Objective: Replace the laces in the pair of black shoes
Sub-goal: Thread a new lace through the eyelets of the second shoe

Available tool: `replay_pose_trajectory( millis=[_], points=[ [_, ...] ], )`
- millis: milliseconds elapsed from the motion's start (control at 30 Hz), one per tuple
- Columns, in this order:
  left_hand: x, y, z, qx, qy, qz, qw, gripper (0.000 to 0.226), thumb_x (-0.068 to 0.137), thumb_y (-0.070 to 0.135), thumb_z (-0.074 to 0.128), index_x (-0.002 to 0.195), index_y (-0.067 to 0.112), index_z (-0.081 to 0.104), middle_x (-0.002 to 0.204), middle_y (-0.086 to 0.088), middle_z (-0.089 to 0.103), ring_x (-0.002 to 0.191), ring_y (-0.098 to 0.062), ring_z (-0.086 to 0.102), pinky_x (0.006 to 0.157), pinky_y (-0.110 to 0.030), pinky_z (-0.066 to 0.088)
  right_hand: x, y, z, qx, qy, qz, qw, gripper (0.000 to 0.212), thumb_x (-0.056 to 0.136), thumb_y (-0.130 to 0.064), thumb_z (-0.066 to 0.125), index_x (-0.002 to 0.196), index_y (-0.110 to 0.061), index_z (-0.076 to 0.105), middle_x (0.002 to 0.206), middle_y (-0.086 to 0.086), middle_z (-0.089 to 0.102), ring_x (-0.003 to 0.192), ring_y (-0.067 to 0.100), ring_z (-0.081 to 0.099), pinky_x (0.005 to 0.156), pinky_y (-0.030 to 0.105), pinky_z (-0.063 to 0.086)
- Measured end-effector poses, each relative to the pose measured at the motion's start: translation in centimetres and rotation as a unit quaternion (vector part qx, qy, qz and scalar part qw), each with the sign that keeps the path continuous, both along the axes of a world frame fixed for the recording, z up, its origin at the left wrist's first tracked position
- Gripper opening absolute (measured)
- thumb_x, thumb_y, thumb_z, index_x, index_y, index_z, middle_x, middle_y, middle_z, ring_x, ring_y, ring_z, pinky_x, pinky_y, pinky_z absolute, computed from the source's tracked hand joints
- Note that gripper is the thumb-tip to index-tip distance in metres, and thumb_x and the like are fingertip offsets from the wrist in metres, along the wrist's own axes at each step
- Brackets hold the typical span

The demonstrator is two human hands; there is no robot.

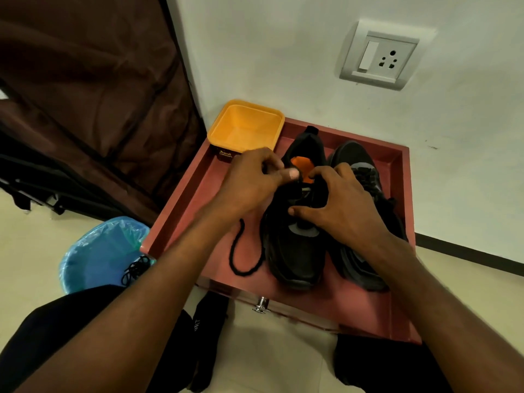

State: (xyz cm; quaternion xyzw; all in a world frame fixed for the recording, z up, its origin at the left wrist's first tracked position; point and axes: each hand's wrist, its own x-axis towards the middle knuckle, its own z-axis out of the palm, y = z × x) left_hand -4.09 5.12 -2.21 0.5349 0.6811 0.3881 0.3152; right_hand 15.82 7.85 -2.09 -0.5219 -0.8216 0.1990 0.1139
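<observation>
Red tray by white wall, holding two shoes. Left hand pinching, probably, lace at left shoe; right hand pressing its tongue, toe pointing near.

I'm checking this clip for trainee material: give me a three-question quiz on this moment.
1. True or false: the yellow tub holds laces.
2. Which shoe are both hands working on: A, the left shoe; B, the right shoe?
3. Where does the loose black lace lie?

Key: 1 false, it is empty. 2 A; the left hand pinches at its top eyelets, the right hand steadies it. 3 On the red tray, left of the shoes.
</observation>
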Motion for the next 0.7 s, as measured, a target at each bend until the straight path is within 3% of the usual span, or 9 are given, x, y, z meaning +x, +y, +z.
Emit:
replay_pose_trajectory(
  millis=[100, 133, 233, 300, 400, 500, 633, 700],
  points=[
    [0.7, -0.2, -0.7, 0.002, 0.094, -0.045, 0.995, 0.009, 0.087, 0.026, 0.080, 0.082, 0.023, 0.073, 0.083, 0.009, 0.071, 0.081, -0.004, 0.066, 0.075, -0.038, 0.058, 0.0, 0.0, 0.1, -0.005, 0.002, -0.004, 1.000, 0.078, 0.072, -0.069, 0.080, 0.136, -0.033, 0.050, 0.125, -0.006, 0.043, 0.096, 0.013, 0.058, 0.073, 0.027, 0.046],
    [0.6, 0.0, -0.6, 0.021, 0.091, -0.033, 0.995, 0.011, 0.089, 0.021, 0.078, 0.080, 0.021, 0.071, 0.081, 0.010, 0.070, 0.079, -0.001, 0.065, 0.071, -0.036, 0.057, -0.1, 0.0, 0.1, -0.006, 0.003, -0.006, 1.000, 0.079, 0.072, -0.069, 0.080, 0.136, -0.033, 0.050, 0.126, -0.006, 0.043, 0.097, 0.013, 0.058, 0.076, 0.028, 0.047],
    [-0.3, 0.5, 0.6, 0.076, 0.036, 0.040, 0.996, 0.015, 0.094, 0.015, 0.072, 0.080, 0.014, 0.068, 0.076, 0.015, 0.066, 0.071, 0.011, 0.060, 0.059, -0.010, 0.043, -0.1, 0.1, 0.3, -0.016, 0.001, -0.010, 1.000, 0.080, 0.072, -0.068, 0.081, 0.137, -0.032, 0.050, 0.129, -0.005, 0.044, 0.099, 0.013, 0.054, 0.078, 0.029, 0.045],
    [-0.5, 0.7, 0.8, 0.072, 0.022, 0.057, 0.996, 0.017, 0.097, 0.018, 0.070, 0.081, 0.013, 0.066, 0.074, 0.017, 0.064, 0.066, 0.011, 0.058, 0.056, -0.005, 0.037, -0.2, 0.0, 0.4, -0.020, -0.006, -0.015, 1.000, 0.082, 0.072, -0.067, 0.081, 0.138, -0.031, 0.050, 0.130, -0.004, 0.044, 0.102, 0.015, 0.055, 0.078, 0.030, 0.046],
    [-0.5, 0.5, 0.0, 0.009, 0.055, 0.040, 0.998, 0.016, 0.098, 0.025, 0.069, 0.085, 0.015, 0.067, 0.074, 0.015, 0.063, 0.067, 0.002, 0.059, 0.057, -0.016, 0.042, -0.7, -0.4, 0.5, 0.009, -0.022, -0.026, 0.999, 0.085, 0.073, -0.064, 0.083, 0.140, -0.026, 0.046, 0.133, -0.001, 0.044, 0.113, 0.020, 0.056, 0.082, 0.034, 0.050],
    [-1.5, 0.2, -0.3, 0.023, 0.080, 0.067, 0.994, 0.010, 0.094, 0.024, 0.074, 0.087, 0.019, 0.070, 0.075, 0.014, 0.064, 0.073, -0.004, 0.061, 0.061, -0.024, 0.046, -1.5, -1.5, 0.6, 0.104, -0.005, 0.037, 0.994, 0.074, 0.078, -0.049, 0.085, 0.137, -0.023, 0.048, 0.128, 0.000, 0.048, 0.115, 0.022, 0.054, 0.091, 0.041, 0.054],
    [-2.1, -0.1, -0.1, 0.028, 0.118, 0.061, 0.991, 0.004, 0.092, 0.015, 0.074, 0.094, 0.018, 0.072, 0.080, 0.007, 0.068, 0.075, -0.006, 0.063, 0.063, -0.026, 0.049, -3.2, -3.6, 0.1, 0.117, -0.106, 0.102, 0.982, 0.055, 0.097, -0.050, 0.062, 0.144, -0.027, 0.048, 0.124, 0.003, 0.041, 0.111, 0.026, 0.050, 0.087, 0.045, 0.051],
    [-2.2, -0.3, -0.2, 0.019, 0.133, 0.051, 0.990, 0.007, 0.092, 0.011, 0.072, 0.097, 0.017, 0.073, 0.082, 0.005, 0.068, 0.075, -0.004, 0.061, 0.060, -0.023, 0.045, -3.8, -3.8, -0.3, 0.124, -0.132, 0.080, 0.980, 0.042, 0.101, -0.054, 0.052, 0.132, -0.026, 0.058, 0.119, 0.004, 0.041, 0.108, 0.028, 0.050, 0.083, 0.045, 0.050]
  ],
)
